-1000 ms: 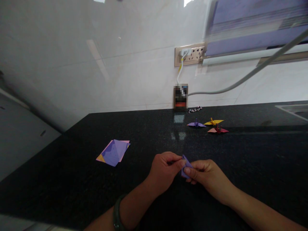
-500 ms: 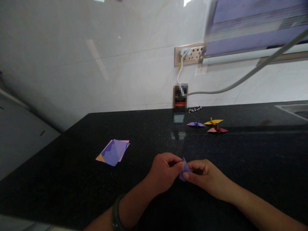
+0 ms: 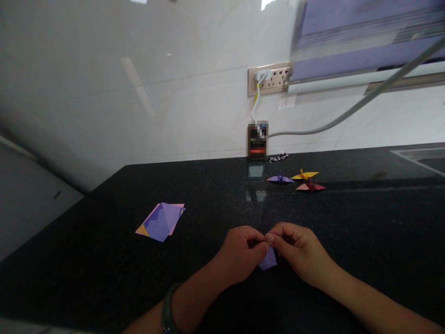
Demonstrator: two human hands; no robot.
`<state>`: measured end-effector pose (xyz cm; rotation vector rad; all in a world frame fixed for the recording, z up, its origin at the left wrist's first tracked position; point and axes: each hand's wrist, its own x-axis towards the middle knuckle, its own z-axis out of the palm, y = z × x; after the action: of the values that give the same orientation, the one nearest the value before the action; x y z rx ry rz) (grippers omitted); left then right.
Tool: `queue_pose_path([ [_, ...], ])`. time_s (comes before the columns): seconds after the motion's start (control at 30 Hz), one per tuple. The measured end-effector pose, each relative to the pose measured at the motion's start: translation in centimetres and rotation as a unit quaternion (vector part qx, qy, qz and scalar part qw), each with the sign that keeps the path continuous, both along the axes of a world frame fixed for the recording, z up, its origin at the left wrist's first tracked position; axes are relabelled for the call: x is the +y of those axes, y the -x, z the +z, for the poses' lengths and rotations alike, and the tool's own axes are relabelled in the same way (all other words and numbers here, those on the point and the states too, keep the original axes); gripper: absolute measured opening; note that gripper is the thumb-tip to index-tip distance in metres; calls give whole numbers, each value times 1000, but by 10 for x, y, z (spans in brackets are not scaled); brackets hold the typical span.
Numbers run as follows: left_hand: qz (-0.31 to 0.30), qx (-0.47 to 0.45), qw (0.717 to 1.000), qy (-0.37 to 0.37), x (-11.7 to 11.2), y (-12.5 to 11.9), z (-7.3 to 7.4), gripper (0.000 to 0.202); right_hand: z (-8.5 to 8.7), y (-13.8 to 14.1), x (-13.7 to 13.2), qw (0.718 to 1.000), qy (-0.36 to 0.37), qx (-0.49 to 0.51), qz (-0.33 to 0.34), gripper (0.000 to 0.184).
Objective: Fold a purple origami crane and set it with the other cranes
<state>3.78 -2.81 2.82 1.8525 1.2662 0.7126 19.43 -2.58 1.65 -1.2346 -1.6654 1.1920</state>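
Between my two hands is a small folded piece of purple origami paper [image 3: 268,260], its lower part showing below the fingertips. My left hand [image 3: 241,255] pinches it from the left side, thumb on top. From the right, my right hand [image 3: 295,243] pinches the upper end with thumb and index finger, close against the left fingertips. The top of the paper is hidden by the fingers. Farther back on the dark counter [image 3: 215,190] lie a purple paper crane [image 3: 280,179], a yellow paper crane [image 3: 304,175] and a red paper crane [image 3: 311,186].
Left of my hands lies a stack of purple, pink and yellow paper sheets [image 3: 163,222]. At the wall stand a pixelated box-like object [image 3: 257,141] with cables and a beaded string [image 3: 279,157]. A socket panel [image 3: 269,80] is above. A sink edge [image 3: 417,160] shows at right.
My right hand has shifted from the paper's lower right edge up to its top end, against my left fingertips. More of the paper's lower part now shows. The view has shifted slightly.
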Motion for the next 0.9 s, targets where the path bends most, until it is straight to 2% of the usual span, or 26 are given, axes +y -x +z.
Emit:
queue_pose_path([
  [0.2, 0, -46, 997, 59, 0, 0, -1, 27, 1, 1, -1, 999, -5, 26, -39, 19],
  [0.6, -5, 21, 999, -37, -4, 1, 6, 21, 2, 3, -7, 998, -16, 30, -53, 21],
  [0.9, 12, 11, 1000, 20, -3, -1, 5, 26, 8, -3, -2, 993, -25, 64, -100, 19],
])
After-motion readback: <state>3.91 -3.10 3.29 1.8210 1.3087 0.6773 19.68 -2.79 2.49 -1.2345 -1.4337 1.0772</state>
